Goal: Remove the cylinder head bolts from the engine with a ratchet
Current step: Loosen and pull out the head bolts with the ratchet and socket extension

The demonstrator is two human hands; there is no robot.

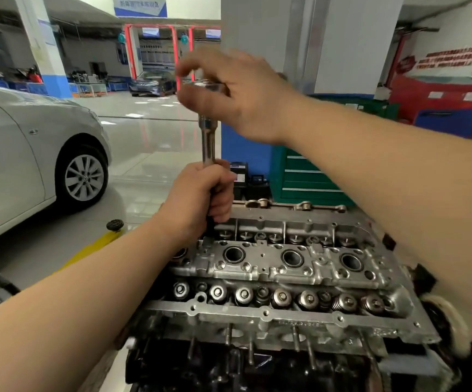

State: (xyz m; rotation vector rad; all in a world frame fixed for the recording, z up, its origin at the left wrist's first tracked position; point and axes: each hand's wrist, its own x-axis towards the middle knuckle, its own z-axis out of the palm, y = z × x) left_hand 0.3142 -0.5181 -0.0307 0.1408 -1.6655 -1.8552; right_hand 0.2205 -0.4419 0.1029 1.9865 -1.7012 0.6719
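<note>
The aluminium cylinder head lies in front of me on the engine block, with valve springs in rows and three round plug wells along its middle. A chrome ratchet with a long extension stands upright over the head's far left corner. My left hand grips the lower part of the extension, just above the head. My right hand holds the ratchet's head and handle at the top, fingers curled round it and blurred. The socket end and the bolt under it are hidden by my left hand.
A white car is parked at the left on the glossy floor. A yellow jack arm lies near the engine's left side. A green tool cabinet and a white-and-blue pillar stand behind the engine.
</note>
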